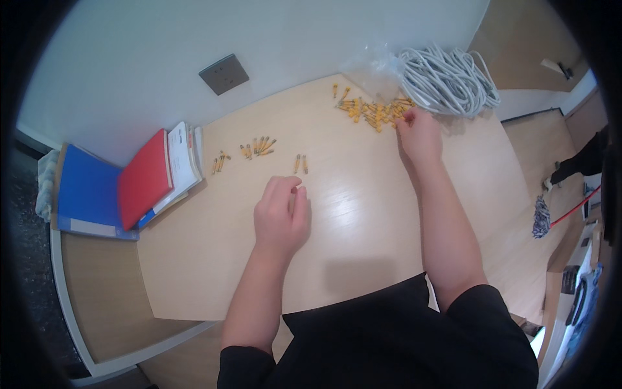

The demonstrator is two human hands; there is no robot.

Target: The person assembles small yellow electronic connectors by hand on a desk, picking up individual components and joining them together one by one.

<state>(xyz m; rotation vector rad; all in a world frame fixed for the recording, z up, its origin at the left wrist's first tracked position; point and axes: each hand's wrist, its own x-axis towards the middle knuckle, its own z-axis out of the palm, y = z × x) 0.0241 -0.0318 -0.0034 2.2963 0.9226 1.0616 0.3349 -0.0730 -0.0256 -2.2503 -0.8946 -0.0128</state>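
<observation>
A heap of small yellow pieces (374, 117), which look like wall plugs with screws in them, lies at the far side of the table. My right hand (421, 135) is at the heap's right edge, fingertips pinched together and touching it; what they grip is hidden. Nearer the middle, my left hand (278, 217) hovers or rests with curled fingers and thumb drawn in, and I cannot make out anything in it. Just beyond it, a pair of yellow plugs (301, 164) stands side by side. Further left lie a group of plugs (259, 148) and a smaller group (221, 161).
Coiled grey cable (447, 81) and a clear plastic bag (376, 65) sit at the far right of the wooden table (363, 227). Blue (87, 188) and red folders (146, 178) stand at the left. On the floor at right are a mop (541, 217) and a person's leg (576, 165).
</observation>
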